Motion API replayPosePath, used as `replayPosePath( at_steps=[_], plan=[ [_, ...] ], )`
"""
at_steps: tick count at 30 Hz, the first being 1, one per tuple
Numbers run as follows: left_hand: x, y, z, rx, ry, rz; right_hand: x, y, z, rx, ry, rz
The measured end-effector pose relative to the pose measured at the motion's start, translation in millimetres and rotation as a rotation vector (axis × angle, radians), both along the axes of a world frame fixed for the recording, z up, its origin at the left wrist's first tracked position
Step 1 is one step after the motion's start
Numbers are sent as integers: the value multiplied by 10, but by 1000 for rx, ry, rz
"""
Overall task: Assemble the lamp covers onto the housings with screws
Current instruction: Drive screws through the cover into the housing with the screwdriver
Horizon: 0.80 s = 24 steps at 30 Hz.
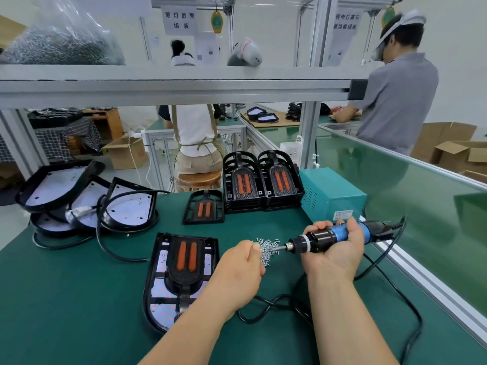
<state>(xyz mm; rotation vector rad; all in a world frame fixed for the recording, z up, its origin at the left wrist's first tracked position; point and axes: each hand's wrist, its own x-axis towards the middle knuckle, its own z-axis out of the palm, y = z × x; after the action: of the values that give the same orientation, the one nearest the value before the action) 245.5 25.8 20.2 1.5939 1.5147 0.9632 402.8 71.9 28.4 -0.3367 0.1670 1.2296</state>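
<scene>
The right hand (334,252) grips the electric screwdriver (316,241), its bit pointing left into the screw pile (268,248). The left hand (241,270) curls at that pile (whether it pinches a screw, I cannot tell). Best to seat one screw squarely on the bit first. The lamp cover (185,259) lies on its housing (158,285) near the table's (79,299) front edge, long axis front-to-back, rounded end nearest.

Green bench (79,299) under an aluminium frame (184,93); white wall (461,61); cardboard boxes (448,146); wooden stool (199,178).
</scene>
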Motion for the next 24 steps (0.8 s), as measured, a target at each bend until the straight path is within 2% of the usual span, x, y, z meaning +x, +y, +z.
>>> replayPosePath(
  at_steps=[18,20,24],
  plan=[
    [50,-73,9,10,-35,4,-32,-31,14,-8,-52,-18],
    [53,-78,17,37,15,11,-38,-38,23,-3,-63,-21],
    [74,-87,27,186,300,30,-41,-45,35,-5,-86,-38]
  ],
)
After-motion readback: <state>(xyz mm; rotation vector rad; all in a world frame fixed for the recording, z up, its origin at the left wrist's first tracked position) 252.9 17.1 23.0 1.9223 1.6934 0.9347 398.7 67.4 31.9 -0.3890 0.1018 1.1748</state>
